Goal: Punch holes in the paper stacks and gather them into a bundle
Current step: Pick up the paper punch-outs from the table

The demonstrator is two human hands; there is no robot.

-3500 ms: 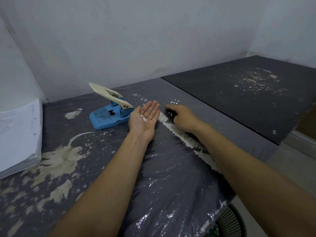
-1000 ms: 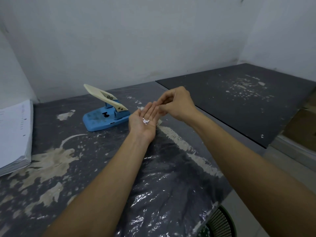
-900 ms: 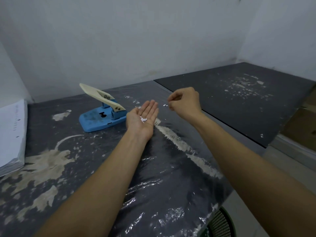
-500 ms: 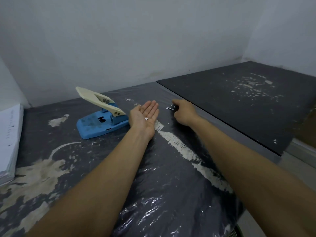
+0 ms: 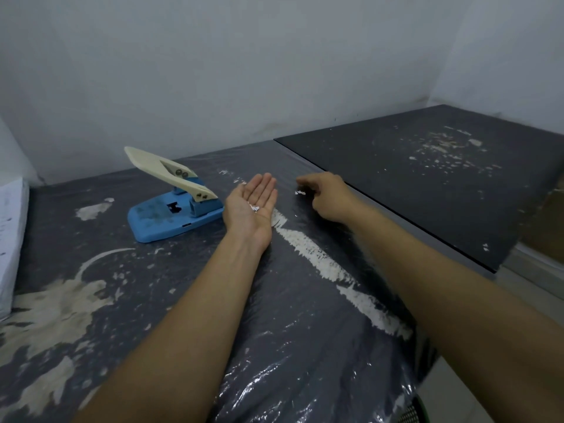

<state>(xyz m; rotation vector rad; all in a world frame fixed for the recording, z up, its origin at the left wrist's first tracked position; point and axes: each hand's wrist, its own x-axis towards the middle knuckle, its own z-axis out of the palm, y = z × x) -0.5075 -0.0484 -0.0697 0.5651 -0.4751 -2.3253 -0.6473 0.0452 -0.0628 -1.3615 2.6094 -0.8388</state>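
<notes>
Left hand point(image 5: 251, 206) palm-up, flat, few paper chads point(image 5: 254, 208) cupped in it. Right hand point(image 5: 326, 193) curled, fingertips down beside loose chads on table point(image 5: 299, 192), at its 9 o'clock; pinch unclear. Right nearer them. Hole punch point(image 5: 175, 206) at 10 o'clock, paper stack point(image 5: 10, 239) far at 9.

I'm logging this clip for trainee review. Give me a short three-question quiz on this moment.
1. True or false: the left hand lies palm up with paper bits on it.
2. What lies on the table by the right hand fingers? A) paper bits B) a pen C) a clip
3. What colour is the hole punch base?

Key: 1 true. 2 A, more loose bits. 3 blue.
</notes>
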